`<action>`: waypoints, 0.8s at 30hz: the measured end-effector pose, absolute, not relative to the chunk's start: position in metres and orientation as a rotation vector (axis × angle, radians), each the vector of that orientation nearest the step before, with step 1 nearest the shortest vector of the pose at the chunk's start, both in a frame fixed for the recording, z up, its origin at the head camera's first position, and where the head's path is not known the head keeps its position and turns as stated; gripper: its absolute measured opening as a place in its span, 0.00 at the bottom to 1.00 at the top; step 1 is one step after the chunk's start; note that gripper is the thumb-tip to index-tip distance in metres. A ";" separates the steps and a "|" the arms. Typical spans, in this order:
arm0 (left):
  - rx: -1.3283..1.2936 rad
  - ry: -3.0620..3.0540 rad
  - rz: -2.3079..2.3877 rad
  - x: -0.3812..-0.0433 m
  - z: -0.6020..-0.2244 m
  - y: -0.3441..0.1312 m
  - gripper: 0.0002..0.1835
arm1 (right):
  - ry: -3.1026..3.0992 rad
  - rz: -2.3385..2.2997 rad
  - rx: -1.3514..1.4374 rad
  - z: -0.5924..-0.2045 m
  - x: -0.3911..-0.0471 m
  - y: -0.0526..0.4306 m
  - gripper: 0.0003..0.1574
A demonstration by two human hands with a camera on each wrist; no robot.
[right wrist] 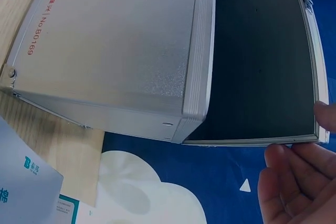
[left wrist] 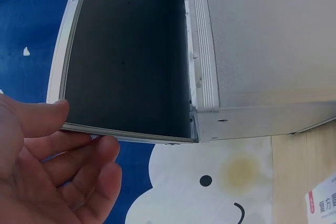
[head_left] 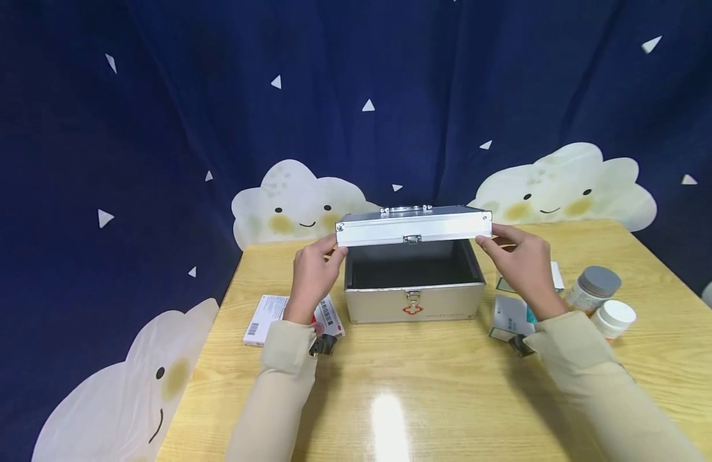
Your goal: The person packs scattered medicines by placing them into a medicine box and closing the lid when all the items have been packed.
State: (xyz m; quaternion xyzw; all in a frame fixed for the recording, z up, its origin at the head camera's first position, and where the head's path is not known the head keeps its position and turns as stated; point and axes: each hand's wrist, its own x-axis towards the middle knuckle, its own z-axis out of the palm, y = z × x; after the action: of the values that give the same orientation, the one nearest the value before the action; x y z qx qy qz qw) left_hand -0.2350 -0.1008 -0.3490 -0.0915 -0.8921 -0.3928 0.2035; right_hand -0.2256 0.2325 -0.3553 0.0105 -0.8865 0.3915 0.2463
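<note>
A silver metal first-aid box (head_left: 384, 305) with a red cross and a front latch stands on the table, its lid (head_left: 384, 231) raised partway. At the lid's left front corner, my left hand (head_left: 315, 273) grips the edge between thumb and fingers. My right hand (head_left: 520, 260) holds the opposite corner the same way. In the left wrist view, the thumb of the left hand (left wrist: 58, 161) lies over the lid rim with the fingers beneath. The right wrist view has the right hand (right wrist: 302, 177) at the lid's corner. The part of the interior that shows is dark.
Left of the box lie flat medicine boxes (head_left: 264, 317), partly behind the left wrist. To the right are a white-and-green carton (head_left: 508, 316), another carton (head_left: 556, 276), a grey-capped bottle (head_left: 595, 285) and a white-capped bottle (head_left: 614, 317). A blue curtain (head_left: 390, 141) hangs behind the table.
</note>
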 end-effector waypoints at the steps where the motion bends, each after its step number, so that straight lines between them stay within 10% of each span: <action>1: -0.257 -2.486 -1.097 -0.235 -0.349 -0.101 0.14 | -2.415 1.069 0.028 -0.355 -0.226 0.233 0.27; 24: -0.181 -2.500 -1.207 -0.240 -0.343 -0.105 0.17 | -2.439 1.167 -0.046 -0.351 -0.230 0.233 0.29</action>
State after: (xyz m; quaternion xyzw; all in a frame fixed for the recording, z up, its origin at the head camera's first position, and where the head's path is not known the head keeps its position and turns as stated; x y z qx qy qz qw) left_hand -0.2400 -0.1055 -0.3428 -0.0640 -0.8842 -0.4267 0.1789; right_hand -0.2299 0.2331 -0.3512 -0.0165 -0.8804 0.4212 0.2172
